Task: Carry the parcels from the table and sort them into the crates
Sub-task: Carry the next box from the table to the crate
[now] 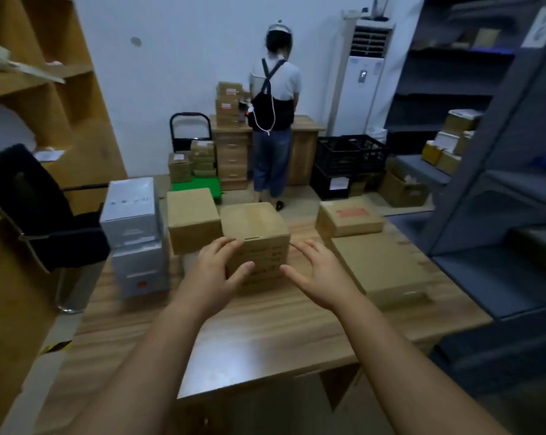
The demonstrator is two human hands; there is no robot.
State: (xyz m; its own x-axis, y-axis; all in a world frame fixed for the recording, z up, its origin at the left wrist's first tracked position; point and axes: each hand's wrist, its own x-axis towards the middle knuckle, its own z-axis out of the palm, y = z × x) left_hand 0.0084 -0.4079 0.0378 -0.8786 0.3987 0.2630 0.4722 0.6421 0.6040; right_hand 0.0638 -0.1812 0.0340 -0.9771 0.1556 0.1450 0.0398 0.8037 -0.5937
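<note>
Reaching over the light wooden table, the left hand touches the near face of the small cube-shaped brown cardboard parcel with spread fingers; the right hand hovers slack, seemingly just clear. Beyond, black plastic crates sit on the floor.

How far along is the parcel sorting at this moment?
Done: nothing visibly; the black crates show no parcels inside. In hand: the left hand touches the middle cardboard box, while the right hand reaches open beside it. Left: every parcel on the table.
</note>
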